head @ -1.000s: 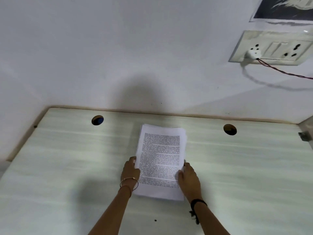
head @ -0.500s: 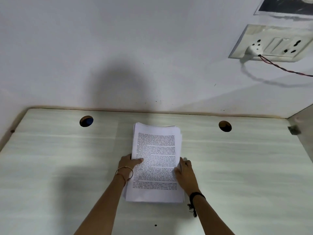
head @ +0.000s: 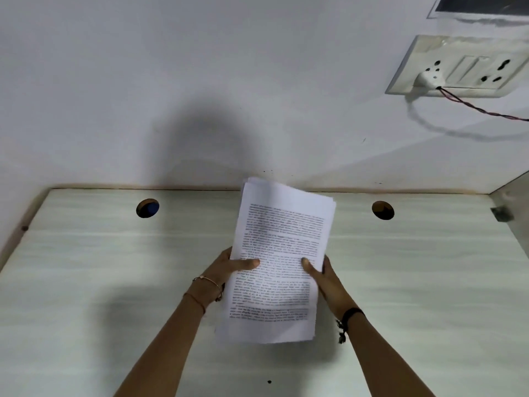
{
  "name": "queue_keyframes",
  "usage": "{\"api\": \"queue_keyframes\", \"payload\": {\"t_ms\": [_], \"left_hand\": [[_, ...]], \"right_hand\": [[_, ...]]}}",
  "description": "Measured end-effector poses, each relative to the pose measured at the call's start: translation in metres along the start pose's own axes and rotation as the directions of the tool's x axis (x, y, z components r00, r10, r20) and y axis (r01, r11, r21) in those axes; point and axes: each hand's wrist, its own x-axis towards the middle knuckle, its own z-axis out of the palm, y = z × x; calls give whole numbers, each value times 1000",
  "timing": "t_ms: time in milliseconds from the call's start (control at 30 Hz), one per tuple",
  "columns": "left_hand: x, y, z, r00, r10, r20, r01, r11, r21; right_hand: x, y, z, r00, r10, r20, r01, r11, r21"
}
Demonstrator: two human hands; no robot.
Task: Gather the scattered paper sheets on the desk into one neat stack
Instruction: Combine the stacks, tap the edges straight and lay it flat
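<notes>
Gathering appears largely done: 1 white stack of printed paper sheets [head: 279,267] is held tilted over the pale wood-grain desk [head: 114,267], pinched at its long edges by the left hand [head: 226,270] and right hand [head: 323,277]. Squaring its fanned top edge and laying it down seem left.

A: Side access?
B: Bare desk [head: 86,282] surface runs wide on both sides of the paper stack [head: 280,253]. Left hand [head: 226,270] and right hand [head: 323,279] grip its side edges. Forearms angle in from the near edge and fill the middle lane.
A: Back?
B: Wall [head: 200,81] closes the far edge. Left round hole [head: 147,208] and right round hole [head: 383,210] flank the stack, flush.
A: Right end?
B: Side panel [head: 512,190] with a small bracket [head: 499,214]. Cord [head: 481,110] runs from the socket plate [head: 458,64], above the desk.
</notes>
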Motion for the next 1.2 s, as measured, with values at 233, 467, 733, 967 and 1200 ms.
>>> {"api": "queue_keyframes", "payload": {"t_ms": [233, 467, 733, 967, 1200], "left_hand": [[-14, 38, 16, 899, 322, -298, -286, 945, 156], [-41, 62, 39, 758, 515, -400, -419, 855, 306], [-57, 14, 47, 852, 332, -404, -198, 920, 339], [-64, 39, 54, 803, 435, -407, -257, 869, 423], [-73, 48, 66, 793, 425, -436, -238, 876, 419]], "right_hand": [[-4, -72, 20, 964, -227, -136, 209, 969, -134], [-36, -120, 34, 856, -478, -198, 412, 861, -297], [-66, -86, 10, 950, -291, -113, 260, 937, -233], [-70, -107, 9, 903, -388, -183, 342, 909, -239], [-83, -126, 27, 851, -470, -234, 450, 883, -137]]}}
